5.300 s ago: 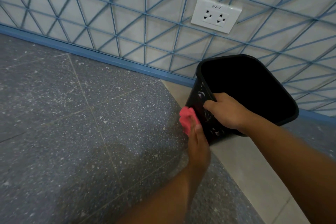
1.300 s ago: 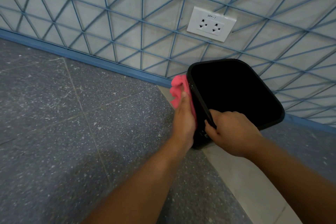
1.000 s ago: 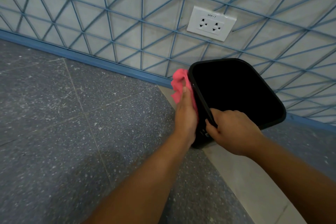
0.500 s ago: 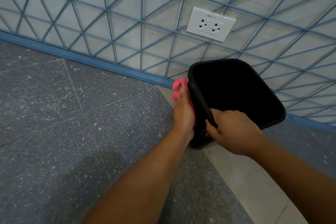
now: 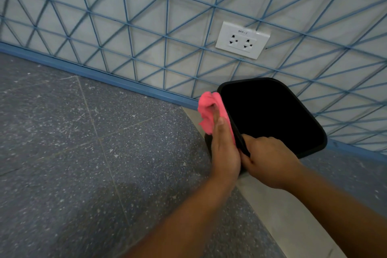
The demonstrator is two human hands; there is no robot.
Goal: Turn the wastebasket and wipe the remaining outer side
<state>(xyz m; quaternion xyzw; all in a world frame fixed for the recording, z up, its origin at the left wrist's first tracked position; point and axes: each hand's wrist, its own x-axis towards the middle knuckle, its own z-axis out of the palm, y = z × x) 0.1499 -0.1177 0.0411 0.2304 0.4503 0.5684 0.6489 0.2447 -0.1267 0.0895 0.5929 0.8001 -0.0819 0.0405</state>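
A black plastic bin [image 5: 272, 115] stands tilted on the floor by the wall, its dark opening facing me. My left hand [image 5: 225, 153] holds a bunched pink cloth [image 5: 206, 109] against the bin's left outer side, just under the rim. The cloth folds around the fingertips near the far left corner. My right hand [image 5: 268, 159] grips the near left part of the rim, fingers curled over the edge, close beside my left hand. The bin's lower side is hidden behind my hands.
A white double wall socket [image 5: 243, 40] sits above the bin on a pale wall with a blue line pattern. A blue skirting [image 5: 104, 73] runs along the wall's foot. Grey speckled floor tiles [image 5: 83, 153] lie left; a pale floor strip [image 5: 282, 216] runs under the bin.
Five seconds ago the cloth was low on the bin's side; it has come up to the rim. Over the last second it shifts only slightly there. My right hand keeps its grip.
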